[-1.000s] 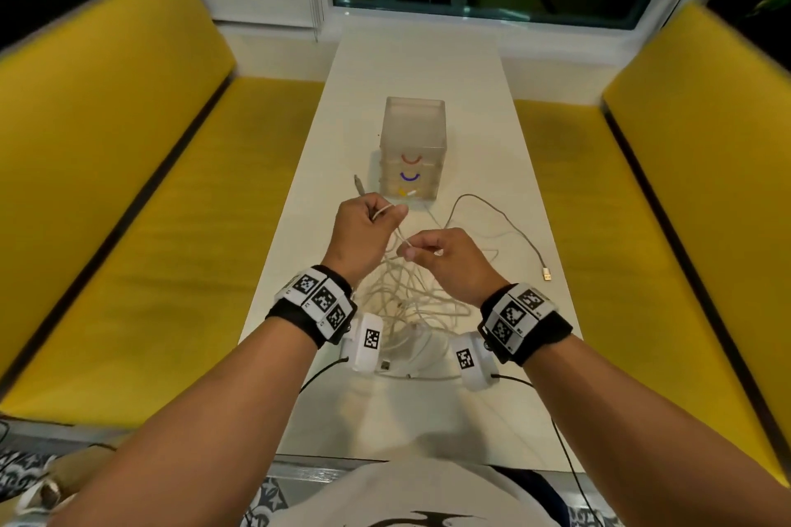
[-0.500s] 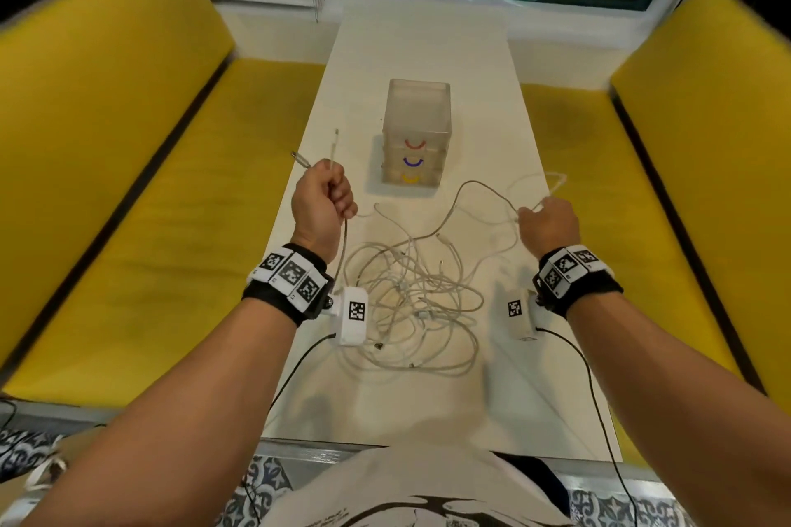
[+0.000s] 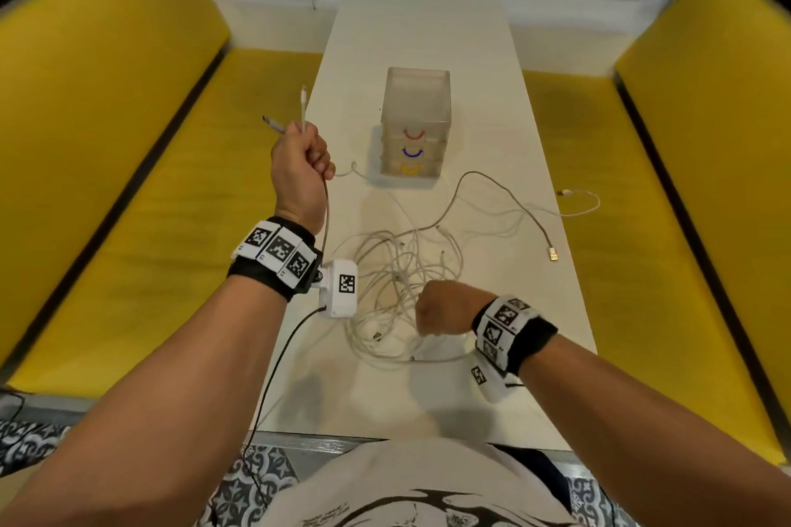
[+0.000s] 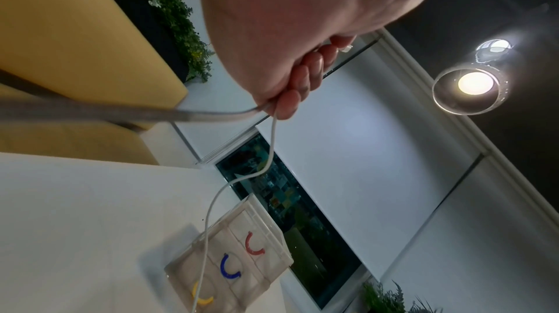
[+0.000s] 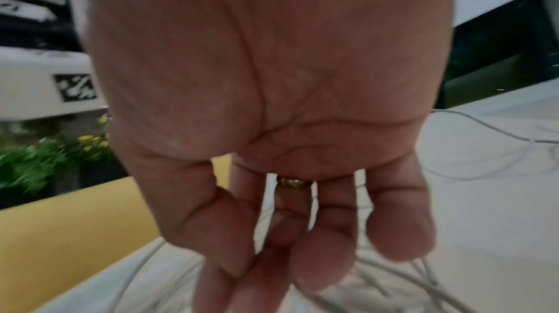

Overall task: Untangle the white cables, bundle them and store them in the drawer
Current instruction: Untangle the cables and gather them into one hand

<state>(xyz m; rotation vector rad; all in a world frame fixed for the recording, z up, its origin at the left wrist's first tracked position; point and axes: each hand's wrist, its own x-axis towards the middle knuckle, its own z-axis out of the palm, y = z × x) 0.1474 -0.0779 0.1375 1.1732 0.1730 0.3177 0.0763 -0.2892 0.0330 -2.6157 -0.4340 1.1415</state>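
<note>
Head view: your left hand (image 3: 301,167) gripping freed white cables (image 3: 303,107) near tabletop's left edge; right hand (image 3: 441,308), fingers relaxed, empty, having released far strand, now reaching tangle (image 3: 398,291); untangling continuing.

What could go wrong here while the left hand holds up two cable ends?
1. The left hand grips two cable ends whose lengths run into the tangle; pulling may tighten knots.
2. One held cable hangs by the drawer box and might drag it.
3. The loose plug lies near the table edge and may slip off.
</note>
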